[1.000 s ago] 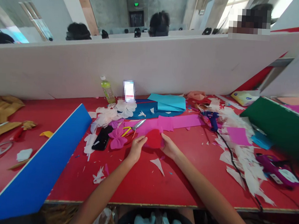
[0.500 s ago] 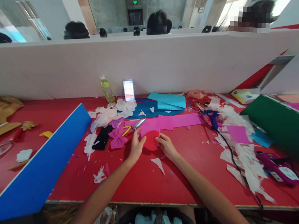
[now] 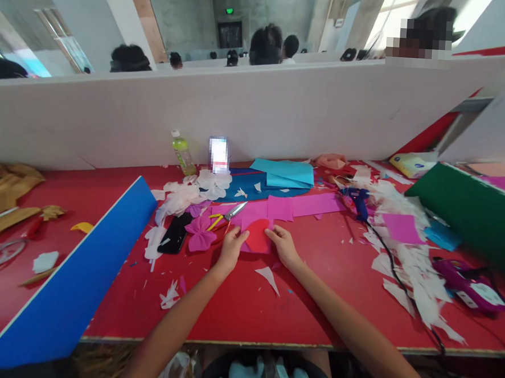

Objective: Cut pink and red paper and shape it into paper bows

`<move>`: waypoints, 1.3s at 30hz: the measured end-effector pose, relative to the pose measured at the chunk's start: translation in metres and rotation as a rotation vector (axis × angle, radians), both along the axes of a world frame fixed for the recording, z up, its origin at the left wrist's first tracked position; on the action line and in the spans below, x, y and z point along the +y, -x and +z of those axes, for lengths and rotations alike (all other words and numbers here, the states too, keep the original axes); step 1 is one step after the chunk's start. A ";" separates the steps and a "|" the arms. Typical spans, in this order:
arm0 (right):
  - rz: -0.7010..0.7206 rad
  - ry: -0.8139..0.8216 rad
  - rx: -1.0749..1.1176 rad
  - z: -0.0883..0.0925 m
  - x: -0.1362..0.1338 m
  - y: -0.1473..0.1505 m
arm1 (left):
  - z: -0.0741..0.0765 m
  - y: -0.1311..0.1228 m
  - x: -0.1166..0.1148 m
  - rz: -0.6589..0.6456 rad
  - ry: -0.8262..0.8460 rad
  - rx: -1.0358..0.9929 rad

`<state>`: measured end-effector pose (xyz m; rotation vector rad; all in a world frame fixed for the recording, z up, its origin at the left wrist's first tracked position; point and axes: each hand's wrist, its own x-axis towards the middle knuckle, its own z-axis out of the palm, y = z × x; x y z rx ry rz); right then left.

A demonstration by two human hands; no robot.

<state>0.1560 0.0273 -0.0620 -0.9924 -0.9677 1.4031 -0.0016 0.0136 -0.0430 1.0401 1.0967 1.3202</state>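
Note:
A red rounded paper piece point(image 3: 257, 235) is pinched at its left edge by my left hand point(image 3: 233, 246) and at its right edge by my right hand point(image 3: 284, 245). Behind it lies a sheet of pink paper point(image 3: 253, 211), joined by more pink strips point(image 3: 317, 205) to the right. Just left of my left hand are scissors point(image 3: 229, 214) with yellow handles and a pink paper flower point(image 3: 201, 233). A black phone point(image 3: 175, 233) rests beyond the flower. Below my hands sits a white paper scrap point(image 3: 268, 280) on the red table point(image 3: 313, 312).
A blue board point(image 3: 80, 275) leans at the left, a green board point(image 3: 465, 213) at the right. White paper scraps point(image 3: 418, 279), a glue gun point(image 3: 356, 202) with its cord and a purple device point(image 3: 464, 284) lie rightward. A bottle point(image 3: 182, 155) stands near the white partition point(image 3: 257, 115).
The red piece has tilted in my hands, its outline turning from nearly round to slanted, petal-like. Both hands keep their pinch and barely move.

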 end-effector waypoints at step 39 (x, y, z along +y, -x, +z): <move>0.098 0.077 0.070 0.009 0.005 -0.007 | 0.011 0.003 0.000 0.036 -0.124 0.236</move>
